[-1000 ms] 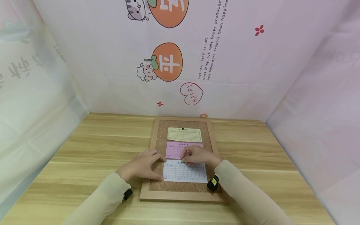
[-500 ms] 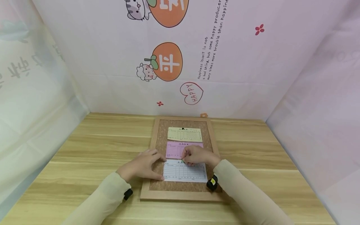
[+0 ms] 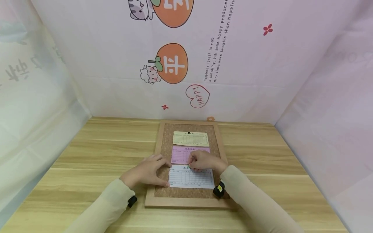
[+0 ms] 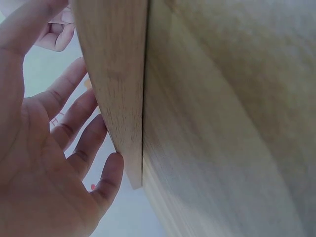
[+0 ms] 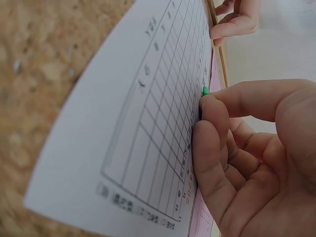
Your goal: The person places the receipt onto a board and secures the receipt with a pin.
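A white printed form (image 3: 186, 179) lies on a wood-framed corkboard (image 3: 183, 194), nearest the person. At its top edge my right hand (image 3: 205, 160) pinches a small green pushpin (image 5: 205, 91) between thumb and index finger, most of it covered by the fingertips. The right wrist view shows one corner of the form lifting off the cork. My left hand (image 3: 145, 172) rests over the board's left frame, its thumb and fingers spread to the form's left corners. Above lies a pink form (image 3: 179, 156), partly behind the right hand. Farther up, a yellow form (image 3: 190, 139) has a black pushpin (image 3: 188, 132) at its top.
The corkboard lies flat on a wood-grain table (image 3: 116, 139), close to the back. A printed cloth (image 3: 242, 74) hangs behind, with pale cloth sides at left and right. Each wrist wears a black device, such as the right wrist camera (image 3: 219, 190).
The right wrist has shifted very slightly, with its fingers still on the green pushpin. The left hand and the forms keep their places; the head view drifts a little.
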{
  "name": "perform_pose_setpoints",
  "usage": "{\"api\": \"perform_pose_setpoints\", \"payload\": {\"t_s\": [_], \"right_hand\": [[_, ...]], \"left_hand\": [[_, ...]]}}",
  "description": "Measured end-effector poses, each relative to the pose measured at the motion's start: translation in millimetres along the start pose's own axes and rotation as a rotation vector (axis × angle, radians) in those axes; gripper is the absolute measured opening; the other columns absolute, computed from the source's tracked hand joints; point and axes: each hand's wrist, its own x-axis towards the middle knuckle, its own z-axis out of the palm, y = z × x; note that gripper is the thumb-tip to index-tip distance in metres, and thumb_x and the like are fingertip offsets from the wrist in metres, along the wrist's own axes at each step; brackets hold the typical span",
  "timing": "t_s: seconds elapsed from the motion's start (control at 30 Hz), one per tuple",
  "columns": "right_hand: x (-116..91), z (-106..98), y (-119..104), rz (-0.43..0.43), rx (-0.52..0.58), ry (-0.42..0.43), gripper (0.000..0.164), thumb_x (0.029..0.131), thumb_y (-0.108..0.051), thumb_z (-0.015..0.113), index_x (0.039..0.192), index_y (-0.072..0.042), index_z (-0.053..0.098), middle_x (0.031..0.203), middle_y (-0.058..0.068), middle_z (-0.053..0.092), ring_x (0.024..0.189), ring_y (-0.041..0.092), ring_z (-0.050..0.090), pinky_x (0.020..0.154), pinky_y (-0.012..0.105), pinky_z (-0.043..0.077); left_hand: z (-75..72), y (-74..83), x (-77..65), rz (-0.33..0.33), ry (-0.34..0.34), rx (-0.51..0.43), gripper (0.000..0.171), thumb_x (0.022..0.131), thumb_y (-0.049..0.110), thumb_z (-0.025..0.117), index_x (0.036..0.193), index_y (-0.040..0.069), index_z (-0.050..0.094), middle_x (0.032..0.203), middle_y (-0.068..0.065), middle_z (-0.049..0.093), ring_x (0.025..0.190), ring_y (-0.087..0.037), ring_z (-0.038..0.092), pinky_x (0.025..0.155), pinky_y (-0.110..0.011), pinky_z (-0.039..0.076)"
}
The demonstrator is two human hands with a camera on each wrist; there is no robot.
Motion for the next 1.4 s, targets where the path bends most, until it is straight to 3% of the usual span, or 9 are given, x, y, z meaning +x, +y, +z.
{"api": "perform_pose_setpoints", "payload": {"t_s": [0.5,0.77,1.4], "right_hand": [[0.6,0.6,0.4,-0.016,0.004,0.009,0.004,0.094,-0.010,0.065,0.090,-0.008,0.065,0.074,0.003,0.066,0.063,0.015,0.059,0.058,0.029,0.049],[-1.8,-1.6,5.3,-0.016,0.073,-0.009,0.006,0.094,-0.013,0.067,0.091,-0.008,0.067,0.076,0.004,0.067,0.066,0.016,0.063,0.061,0.030,0.053],[-10.7,-10.3,12.0,-0.119,0.164,-0.078,0.011,0.097,-0.014,0.066,0.101,-0.004,0.066,0.084,0.010,0.067,0.075,0.020,0.062,0.070,0.034,0.054]], "left_hand": [[-1.2,0.5,-1.3,-0.002,0.007,-0.002,0.064,0.076,0.053,0.083,0.125,0.018,0.062,0.128,0.000,0.055,0.119,-0.026,0.048,0.096,-0.054,0.037],[-0.1,1.0,-1.9,0.001,0.002,-0.005,0.064,0.077,0.054,0.081,0.126,0.018,0.062,0.129,0.000,0.055,0.121,-0.027,0.048,0.096,-0.054,0.037],[-0.1,-0.9,-2.4,0.003,0.005,-0.008,0.064,0.077,0.055,0.081,0.126,0.017,0.062,0.130,0.000,0.055,0.123,-0.027,0.047,0.098,-0.056,0.036]]}}
